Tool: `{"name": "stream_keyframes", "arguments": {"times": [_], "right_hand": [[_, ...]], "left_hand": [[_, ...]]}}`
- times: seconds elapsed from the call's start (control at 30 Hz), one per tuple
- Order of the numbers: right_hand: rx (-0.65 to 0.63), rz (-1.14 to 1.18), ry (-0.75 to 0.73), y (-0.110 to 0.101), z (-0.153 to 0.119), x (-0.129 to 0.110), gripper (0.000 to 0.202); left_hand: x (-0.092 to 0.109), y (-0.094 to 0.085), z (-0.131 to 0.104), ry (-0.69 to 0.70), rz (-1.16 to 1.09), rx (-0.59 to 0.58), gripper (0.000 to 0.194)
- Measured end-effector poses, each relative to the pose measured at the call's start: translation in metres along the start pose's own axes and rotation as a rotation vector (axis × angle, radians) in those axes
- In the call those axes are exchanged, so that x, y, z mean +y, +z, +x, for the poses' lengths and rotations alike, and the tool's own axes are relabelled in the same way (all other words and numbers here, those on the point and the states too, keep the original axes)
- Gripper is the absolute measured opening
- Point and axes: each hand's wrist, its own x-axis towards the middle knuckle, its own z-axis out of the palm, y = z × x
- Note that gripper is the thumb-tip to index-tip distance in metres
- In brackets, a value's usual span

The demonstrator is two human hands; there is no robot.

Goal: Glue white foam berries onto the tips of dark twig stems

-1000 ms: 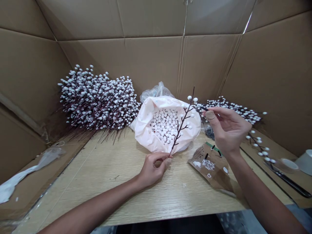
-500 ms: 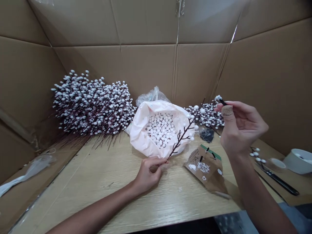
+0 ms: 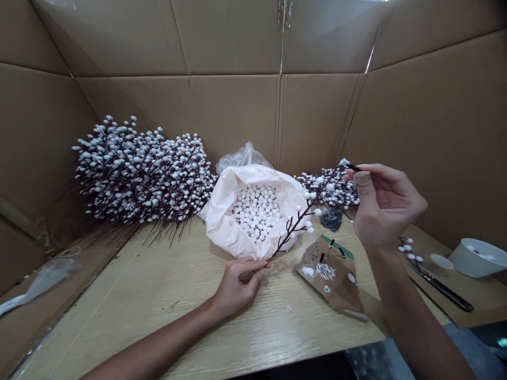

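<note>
My left hand (image 3: 240, 285) pinches the lower end of a dark brown branch (image 3: 291, 230), which slants up to the right and carries white berries on its upper twigs. Its tip passes in front of the bag's right side. My right hand (image 3: 382, 203), raised at the right, grips a small black stick (image 3: 354, 167) with white stuff on its tip; a tan wrap covers the thumb. Between the hands lies an open pale bag (image 3: 222, 224) full of white balls (image 3: 257, 211). A brown packet (image 3: 332, 282) with white smears and black pieces rests below my right hand.
Many white-berried stems (image 3: 144, 174) are heaped at the back left, more (image 3: 336, 184) at the back right. At the right are a white bowl (image 3: 475, 261), a tape roll (image 3: 439, 264) and a black-handled tool (image 3: 447, 293). Cardboard walls (image 3: 233, 116) surround the table (image 3: 178, 311).
The whole view has shifted slightly, so most things sit a little further left. The branch has turned slightly in my left hand. Both hands keep their holds.
</note>
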Motion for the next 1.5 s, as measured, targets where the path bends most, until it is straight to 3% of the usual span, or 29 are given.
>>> {"name": "stream_keyframes", "arguments": {"times": [0.4, 1.1, 1.27, 1.5], "right_hand": [[-0.044, -0.055, -0.021, -0.002, 0.0, 0.002, 0.008], [0.051, -0.06, 0.007, -0.006, 0.002, 0.003, 0.016], [-0.084, -0.058, 0.214, -0.039, -0.001, 0.004, 0.016], [-0.443, -0.188, 0.705, -0.123, -0.02, 0.009, 0.028]], "left_hand": [[0.002, -0.001, 0.001, 0.003, -0.008, 0.003, 0.019], [0.001, -0.002, 0.001, -0.029, 0.017, -0.011, 0.021], [0.0, -0.002, 0.001, -0.029, 0.026, -0.01, 0.021], [-0.001, -0.001, 0.004, -0.052, 0.012, 0.027, 0.021]]}}
